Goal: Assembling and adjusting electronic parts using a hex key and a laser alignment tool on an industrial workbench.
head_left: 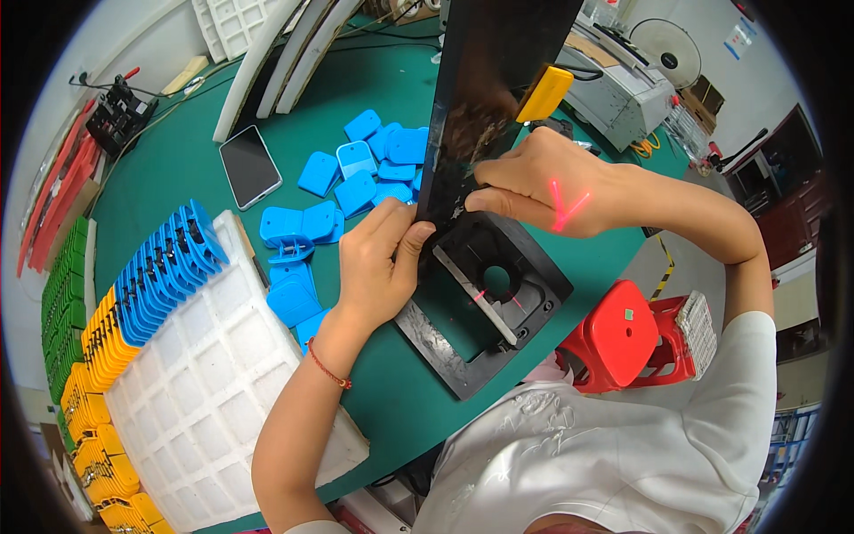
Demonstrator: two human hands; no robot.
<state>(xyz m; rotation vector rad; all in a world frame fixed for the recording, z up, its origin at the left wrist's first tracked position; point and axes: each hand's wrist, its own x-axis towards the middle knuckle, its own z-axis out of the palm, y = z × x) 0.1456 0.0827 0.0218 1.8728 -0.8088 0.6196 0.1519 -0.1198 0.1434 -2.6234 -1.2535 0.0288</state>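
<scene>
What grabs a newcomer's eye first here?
Probably the packed blue clips, yellow clips and green clips along the left side. Next, the tall black panel rising at centre, with the left hand and right hand at its lower part. Bright red light lines cross the right hand's back near the wrist.

Bright; edges bowed; red light streaks right hand (539, 182).
</scene>
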